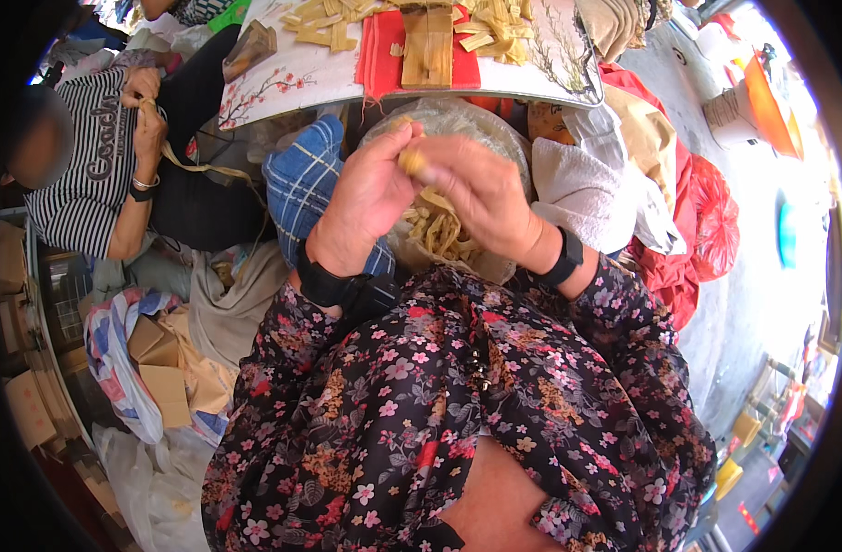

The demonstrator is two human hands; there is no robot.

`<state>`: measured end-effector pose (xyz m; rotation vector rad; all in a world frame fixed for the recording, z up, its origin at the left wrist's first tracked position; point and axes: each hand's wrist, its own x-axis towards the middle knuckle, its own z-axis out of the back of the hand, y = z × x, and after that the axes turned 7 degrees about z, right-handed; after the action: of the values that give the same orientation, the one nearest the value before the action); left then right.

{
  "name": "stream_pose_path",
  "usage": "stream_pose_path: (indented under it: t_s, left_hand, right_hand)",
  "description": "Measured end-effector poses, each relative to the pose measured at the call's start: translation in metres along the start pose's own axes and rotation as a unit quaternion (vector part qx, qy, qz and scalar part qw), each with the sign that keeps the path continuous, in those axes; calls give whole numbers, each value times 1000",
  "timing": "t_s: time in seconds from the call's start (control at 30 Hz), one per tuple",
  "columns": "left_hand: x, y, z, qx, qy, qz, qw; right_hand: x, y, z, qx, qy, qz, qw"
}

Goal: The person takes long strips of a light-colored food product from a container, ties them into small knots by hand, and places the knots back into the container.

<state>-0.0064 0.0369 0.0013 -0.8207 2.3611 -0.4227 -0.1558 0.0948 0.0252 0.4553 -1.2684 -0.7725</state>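
My left hand (369,190) and my right hand (477,196) meet in front of me, fingers curled around a small yellow twisted strip (412,162). The right fingers are blurred and partly cover it. Below my hands stands a clear plastic bag (503,131) lining a round container whose wall is mostly hidden. Inside it lies a heap of tan-yellow knotted strips (445,231). Beyond, a wooden block (428,52) with a groove rests on a red cloth (379,55). Flat pale yellow strips (493,31) lie at either side of the block.
A white table (338,76) with a blossom print has its near edge just beyond the bag. At left, another person (83,152) handles a long strip (214,168). A blue checked cloth (303,172) and a white towel (576,196) flank the bag. A wooden piece (252,50) sits on the table's left corner.
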Motion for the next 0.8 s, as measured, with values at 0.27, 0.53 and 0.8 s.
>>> stream_pose_path:
  t_s: [0.27,0.53,0.8]
  left_hand:
    - [-12,-9,-12,639,-51,-100,761]
    - [-17,-5,-34,659,-124,-505,544]
    - [-19,-12,-24,402,-10,-195,894]
  right_hand:
    - [9,-15,0,-90,30,-92,991]
    - [23,-7,-2,470,-109,-405,777]
    - [17,4,15,48,48,-152,986]
